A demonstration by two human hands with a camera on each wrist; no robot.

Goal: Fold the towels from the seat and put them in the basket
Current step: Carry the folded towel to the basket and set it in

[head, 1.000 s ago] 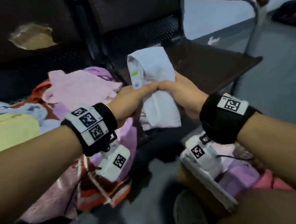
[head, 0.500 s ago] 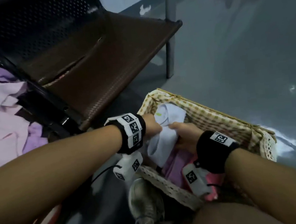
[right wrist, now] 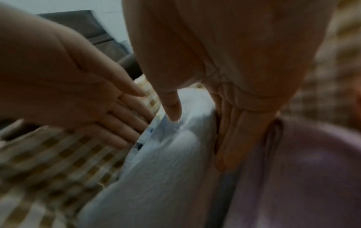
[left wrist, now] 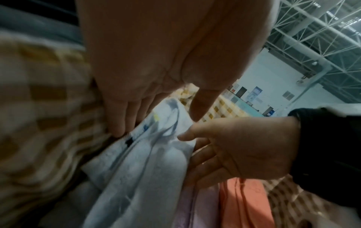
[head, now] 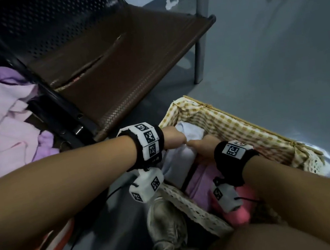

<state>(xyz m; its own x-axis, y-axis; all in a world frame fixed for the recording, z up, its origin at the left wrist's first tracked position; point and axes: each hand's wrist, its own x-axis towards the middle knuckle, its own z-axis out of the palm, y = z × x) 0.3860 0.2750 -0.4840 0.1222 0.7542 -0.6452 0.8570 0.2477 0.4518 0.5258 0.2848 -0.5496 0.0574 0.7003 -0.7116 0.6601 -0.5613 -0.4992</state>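
A folded white towel (head: pixel 190 133) stands on edge in the wicker basket (head: pixel 242 114), between the checked lining and a folded purple towel (head: pixel 198 179). My left hand (head: pixel 174 139) lies with straight fingers (left wrist: pixel 121 120) flat against the towel's left side, the thumb off it. My right hand (head: pixel 202 147) is at its right side: the fingers (right wrist: pixel 230 138) reach down between the white towel (right wrist: pixel 166 162) and the purple towel (right wrist: pixel 293 169), and the thumb presses its top fold, pinching it. A pink towel (head: pixel 240 209) lies nearer me in the basket.
Loose pink and purple towels (head: pixel 1 117) are heaped on the left seat. The brown woven seat (head: pixel 131 66) beside them is bare, with its metal leg (head: pixel 197 61) just beyond the basket. My shoe (head: pixel 166 223) is against the basket's near-left side on the grey floor.
A second ago both hands held the white towel over the brown seat. They carried it down and right into the basket, and it now sits a little deeper than half a second ago.
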